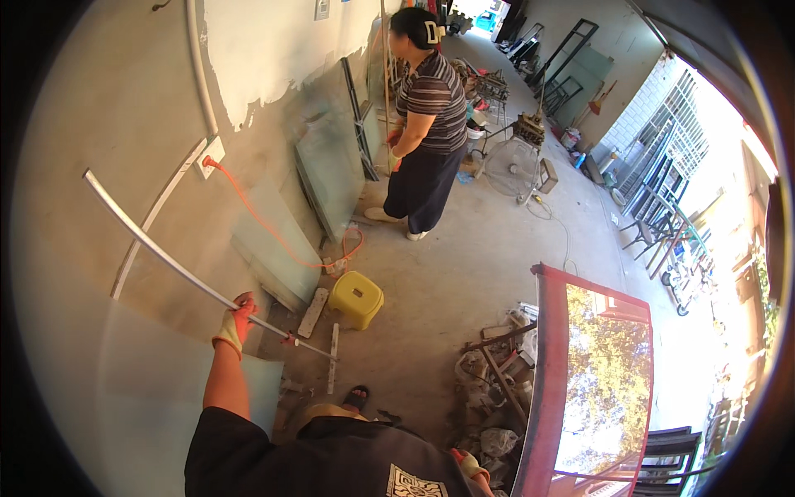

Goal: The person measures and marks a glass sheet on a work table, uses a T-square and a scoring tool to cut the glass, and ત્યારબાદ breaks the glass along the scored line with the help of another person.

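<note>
My left hand (237,323), in a red and cream glove, is closed around a long, slim T-shaped metal ruler (162,254). The ruler slants from the upper left down toward my feet, its short crosspiece (333,359) at the lower end. A small red slider (290,339) sits on the bar below my hand. Beside my left arm, a pale glass pane (258,399) stands against the wall. My right hand (470,464), also gloved, shows only partly at the lower edge, near a red-edged table (550,389); its fingers are mostly hidden.
A yellow stool (357,300) stands ahead, near an orange cord (263,222) plugged into a wall socket. More glass panes (331,170) lean along the wall. Another person (426,108) stands beyond them. A floor fan (508,169) and piled scrap (495,389) are to the right.
</note>
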The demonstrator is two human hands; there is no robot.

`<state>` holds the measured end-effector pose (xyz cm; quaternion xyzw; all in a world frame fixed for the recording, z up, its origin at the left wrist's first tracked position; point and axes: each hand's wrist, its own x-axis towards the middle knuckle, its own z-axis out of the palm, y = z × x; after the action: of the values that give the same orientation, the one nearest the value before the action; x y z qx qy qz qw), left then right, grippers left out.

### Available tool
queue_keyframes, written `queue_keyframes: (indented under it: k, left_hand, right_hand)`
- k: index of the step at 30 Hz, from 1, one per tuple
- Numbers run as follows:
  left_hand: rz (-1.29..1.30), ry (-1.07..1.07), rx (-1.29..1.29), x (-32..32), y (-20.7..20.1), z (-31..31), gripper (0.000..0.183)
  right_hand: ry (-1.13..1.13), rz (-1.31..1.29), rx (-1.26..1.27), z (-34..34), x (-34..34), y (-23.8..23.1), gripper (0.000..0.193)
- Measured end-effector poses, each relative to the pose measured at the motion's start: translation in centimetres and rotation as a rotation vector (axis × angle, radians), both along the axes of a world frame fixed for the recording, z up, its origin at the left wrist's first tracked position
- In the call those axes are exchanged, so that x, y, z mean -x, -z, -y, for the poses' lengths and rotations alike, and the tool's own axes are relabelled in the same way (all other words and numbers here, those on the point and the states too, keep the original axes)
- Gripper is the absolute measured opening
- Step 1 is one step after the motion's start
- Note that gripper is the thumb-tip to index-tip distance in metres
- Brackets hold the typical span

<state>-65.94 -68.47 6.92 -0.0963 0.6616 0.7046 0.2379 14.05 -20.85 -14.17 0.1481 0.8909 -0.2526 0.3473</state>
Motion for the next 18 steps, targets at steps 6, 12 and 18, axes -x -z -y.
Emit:
queue_keyframes:
  k: [6,12,18]
  left_hand:
    - [0.07,-0.24,0.005,1.9,0.7,3.0,0.044]
    - [0.046,-0.421,0.129,2.6,2.0,3.0,0.063]
    - [0.073,-0.405,0.111,1.7,5.3,-1.3,0.076]
  right_hand:
    - [0.208,0.135,-0.001,1.9,3.4,-1.4,0.055]
    - [0.306,-0.006,0.074,3.7,2.5,-2.5,0.054]
    - [0.294,-0.028,-0.059,3.6,-4.3,-3.1,0.052]
